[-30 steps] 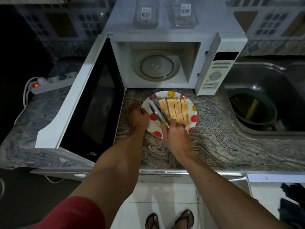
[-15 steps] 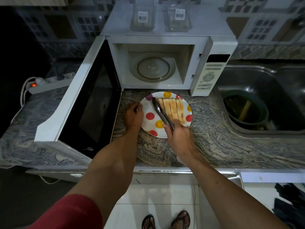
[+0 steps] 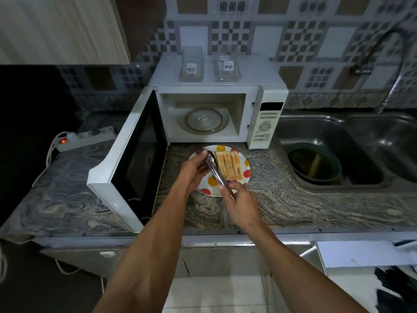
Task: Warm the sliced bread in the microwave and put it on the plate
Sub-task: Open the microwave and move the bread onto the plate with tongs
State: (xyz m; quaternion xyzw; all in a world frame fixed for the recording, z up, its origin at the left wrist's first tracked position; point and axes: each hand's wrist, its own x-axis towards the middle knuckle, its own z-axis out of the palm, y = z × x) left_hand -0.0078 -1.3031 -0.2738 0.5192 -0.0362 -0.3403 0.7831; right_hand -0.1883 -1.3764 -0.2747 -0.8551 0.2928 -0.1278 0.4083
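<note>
Your round white plate (image 3: 208, 190) is dotted with red, orange and yellow spots, and on it the sliced bread (image 3: 228, 166) shows pale golden faces with browner crusts. Behind it the boxy white microwave (image 3: 267, 123) has a black door window, standing on your grey, swirl-veined stone counter (image 3: 282, 199) below a brown, white and grey checkered tile wall (image 3: 230, 35).
</note>
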